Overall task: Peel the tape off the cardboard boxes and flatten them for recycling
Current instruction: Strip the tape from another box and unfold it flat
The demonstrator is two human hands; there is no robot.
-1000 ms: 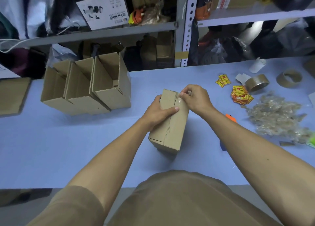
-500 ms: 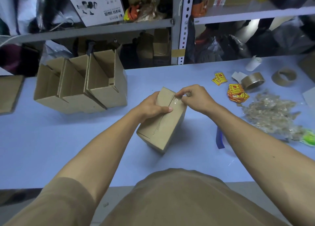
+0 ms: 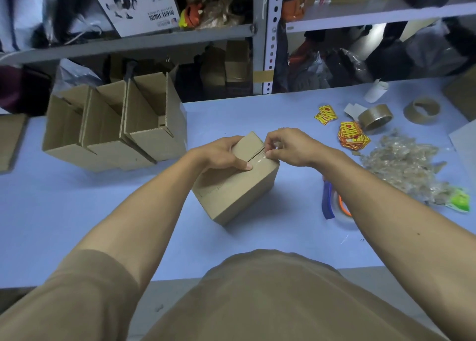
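Swung further round on the surface since a second ago: closed box, seam now slanted. Left hand, grip still clamping the box's top; right hand, grip pinching clear tape at the seam.

a closed brown cardboard box sits mid-frame on the pale blue table; three open-topped brown cardboard boxes stand left; a heap of crumpled clear tape lies right.

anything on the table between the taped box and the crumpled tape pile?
Head view: a blue-handled tool lies between the box and tape pile, partly hidden under the right forearm.
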